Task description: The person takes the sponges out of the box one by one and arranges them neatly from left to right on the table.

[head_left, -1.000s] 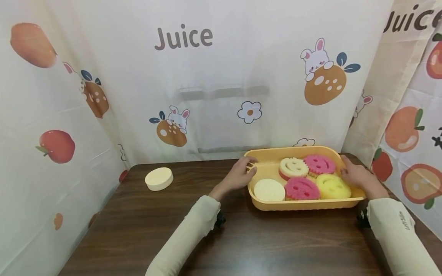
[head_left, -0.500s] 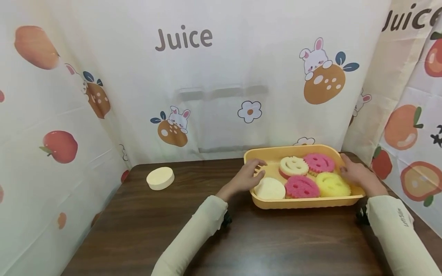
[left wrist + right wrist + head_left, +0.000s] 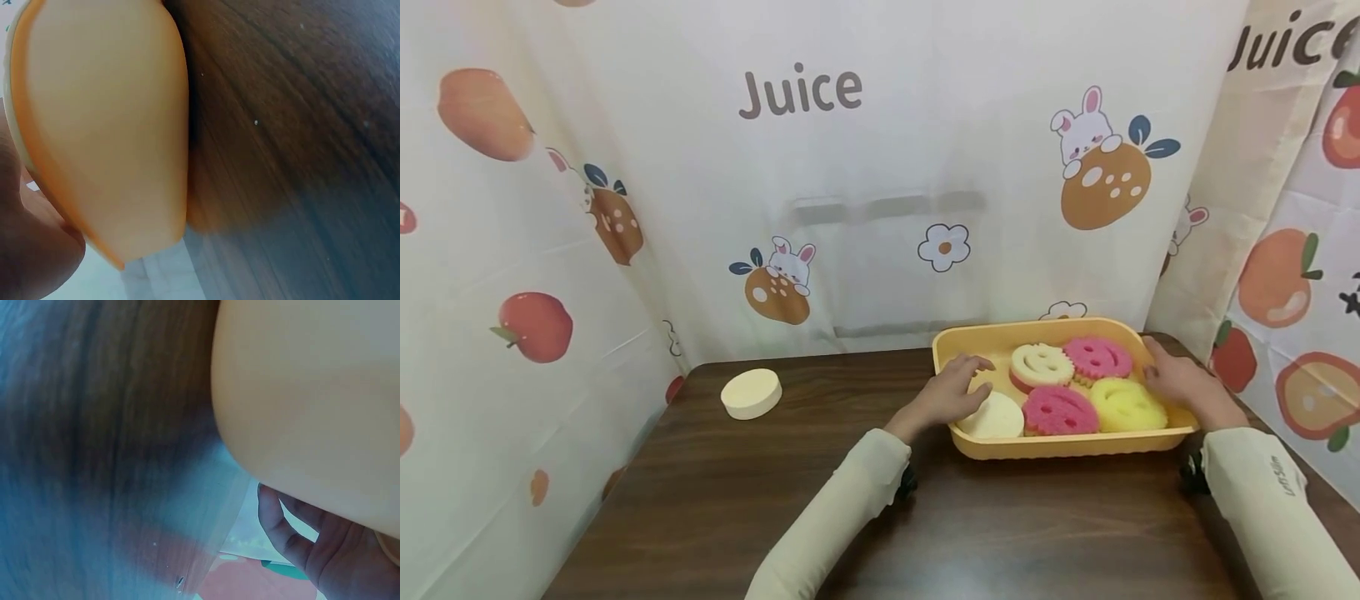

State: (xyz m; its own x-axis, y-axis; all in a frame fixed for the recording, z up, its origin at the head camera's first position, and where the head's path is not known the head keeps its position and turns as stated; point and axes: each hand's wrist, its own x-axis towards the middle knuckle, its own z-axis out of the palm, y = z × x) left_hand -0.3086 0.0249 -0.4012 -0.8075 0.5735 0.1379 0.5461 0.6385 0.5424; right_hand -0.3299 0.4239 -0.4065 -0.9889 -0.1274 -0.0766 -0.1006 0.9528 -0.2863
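Observation:
A light orange tray [image 3: 1067, 450] stands at the back right of the table. In it lie a plain cream disc [image 3: 1003, 418], a cream smiley sponge [image 3: 1041, 363], two pink smiley sponges [image 3: 1060, 410] and a yellow one [image 3: 1126, 405]. My left hand [image 3: 953, 390] hovers over the tray's left end, fingers loosely bent and apart, close above the plain disc. At the right rim, my right hand [image 3: 1186, 385] holds the tray; the right wrist view has its fingers [image 3: 284, 531] along the outside of the wall. In the left wrist view the tray's wall [image 3: 106, 125] hides the contents.
Another plain cream disc [image 3: 751, 393] lies on the dark wooden table [image 3: 820, 475], at the back left. Printed curtains [image 3: 880, 167] with fruit and rabbits hang behind and along both sides, close to the tray's back and right edges.
My left hand has moved rightward from the tray's left rim to over its inside, above the plain disc. The right hand stays at the right rim, and the tray has hardly shifted.

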